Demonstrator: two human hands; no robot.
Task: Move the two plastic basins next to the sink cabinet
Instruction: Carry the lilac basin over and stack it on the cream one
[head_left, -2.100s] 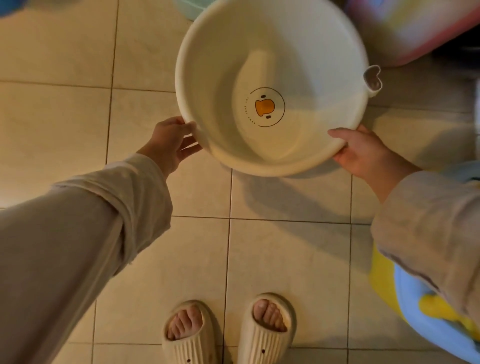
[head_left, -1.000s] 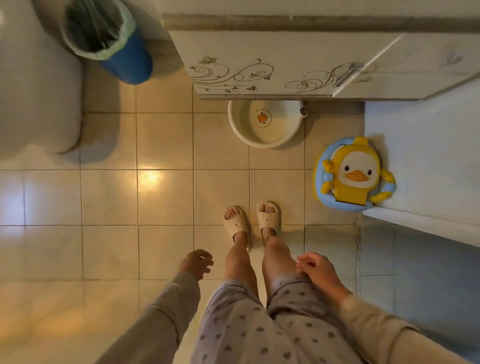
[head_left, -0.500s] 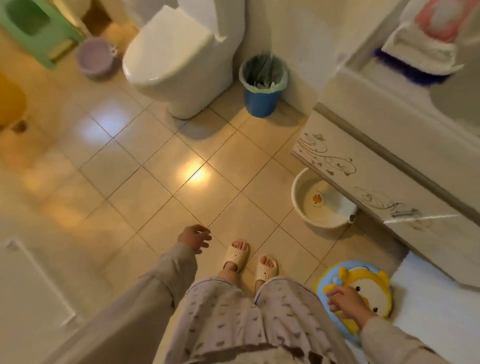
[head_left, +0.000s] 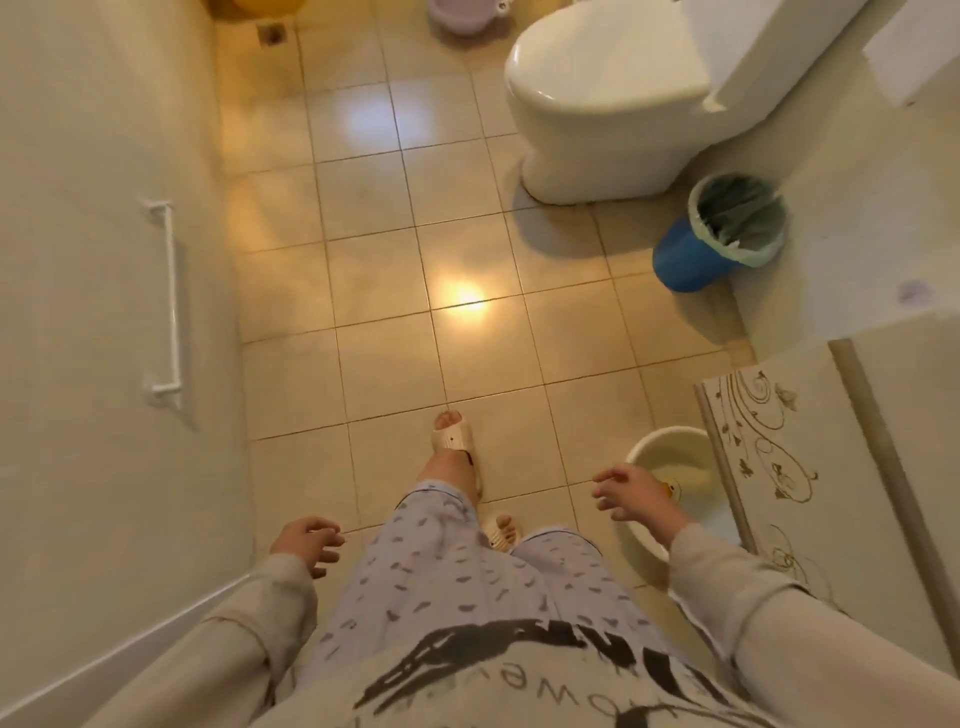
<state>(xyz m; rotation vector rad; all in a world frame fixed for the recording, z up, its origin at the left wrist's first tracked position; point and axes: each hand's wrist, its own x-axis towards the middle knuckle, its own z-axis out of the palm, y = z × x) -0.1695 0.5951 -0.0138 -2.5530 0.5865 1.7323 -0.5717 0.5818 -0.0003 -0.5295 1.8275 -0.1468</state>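
A cream plastic basin (head_left: 680, 467) with a duck print sits on the tiled floor against the sink cabinet (head_left: 763, 447) at the lower right; my right arm covers part of it. A small lilac basin (head_left: 460, 15) stands far off at the top edge, left of the toilet. My right hand (head_left: 631, 491) hangs empty above the floor just left of the cream basin, fingers apart. My left hand (head_left: 306, 543) is empty beside my left thigh, fingers loosely curled and apart.
A white toilet (head_left: 608, 98) fills the upper right, with a blue waste bin (head_left: 722, 234) beside it. A wall with a white grab bar (head_left: 169, 301) runs along the left. A floor drain (head_left: 271, 34) and a yellow object (head_left: 265, 5) lie at the top.
I set the cream basin down by the cabinet, let go and stood up. The view has turned left, down the room toward the toilet. One foot has stepped forward.
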